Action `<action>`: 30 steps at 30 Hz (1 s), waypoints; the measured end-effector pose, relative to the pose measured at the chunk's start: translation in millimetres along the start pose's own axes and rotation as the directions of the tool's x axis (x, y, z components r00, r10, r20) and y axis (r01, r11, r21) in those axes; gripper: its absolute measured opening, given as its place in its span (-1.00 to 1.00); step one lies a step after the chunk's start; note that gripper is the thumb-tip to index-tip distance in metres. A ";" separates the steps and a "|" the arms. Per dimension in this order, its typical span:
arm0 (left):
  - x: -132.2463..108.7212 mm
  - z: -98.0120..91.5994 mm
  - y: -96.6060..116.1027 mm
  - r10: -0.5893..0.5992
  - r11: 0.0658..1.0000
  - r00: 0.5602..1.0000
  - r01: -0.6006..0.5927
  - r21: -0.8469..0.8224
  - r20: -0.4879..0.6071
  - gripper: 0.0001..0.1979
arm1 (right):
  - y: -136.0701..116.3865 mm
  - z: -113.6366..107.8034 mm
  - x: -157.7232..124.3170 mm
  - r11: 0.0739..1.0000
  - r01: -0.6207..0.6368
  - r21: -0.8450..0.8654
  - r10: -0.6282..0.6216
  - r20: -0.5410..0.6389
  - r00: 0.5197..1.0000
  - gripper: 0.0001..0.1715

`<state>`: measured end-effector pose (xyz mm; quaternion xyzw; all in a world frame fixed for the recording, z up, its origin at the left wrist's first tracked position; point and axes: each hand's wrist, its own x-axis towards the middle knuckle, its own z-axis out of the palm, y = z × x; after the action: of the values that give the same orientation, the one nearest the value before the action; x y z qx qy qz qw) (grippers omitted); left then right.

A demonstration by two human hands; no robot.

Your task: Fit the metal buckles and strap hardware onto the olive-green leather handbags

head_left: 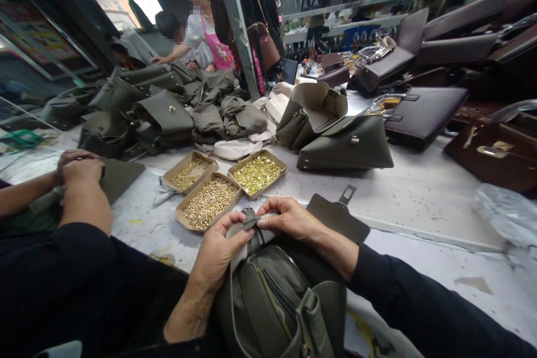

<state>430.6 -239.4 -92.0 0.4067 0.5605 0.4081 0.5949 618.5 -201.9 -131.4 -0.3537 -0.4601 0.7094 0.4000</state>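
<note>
An olive green handbag (281, 302) rests in my lap against the table edge, its zip pocket facing up. My left hand (220, 251) and my right hand (289, 218) both pinch a small olive strap tab (250, 218) at the bag's top edge. The bag's flap (338, 215) with a metal buckle lies flat on the table just past my right hand. Three cardboard trays of gold rivets (210, 201) stand right beyond my hands.
A co-worker's hands (81, 170) on my left press on an olive piece. Piles of olive bags (168, 106) fill the back left, finished olive bags (344, 142) the middle, dark brown bags (423, 112) the right. Two people stand at the far end.
</note>
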 end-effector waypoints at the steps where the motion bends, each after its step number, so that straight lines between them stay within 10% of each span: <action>1: 0.1 -0.1 0.3 -0.005 1.000 1.000 0.005 0.003 -0.002 -0.51 | -0.3 -0.2 0.5 1.000 -0.015 0.007 0.015 0.002 1.000 -0.65; 21: 8.8 -5.8 -26.2 -0.029 0.935 0.990 0.076 -0.347 0.137 -0.35 | 25.5 5.6 13.1 0.947 -0.138 0.292 0.106 0.123 0.987 -0.42; 30: 12.6 -4.1 -20.0 0.108 0.983 0.994 -0.105 -0.154 0.011 -0.53 | 26.8 6.2 7.5 0.962 -0.052 0.270 0.042 0.043 0.998 -0.43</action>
<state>427.5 -234.1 -115.2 0.3933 0.4993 0.4771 0.6070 603.4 -204.4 -155.4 -0.2937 -0.3576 0.7812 0.4191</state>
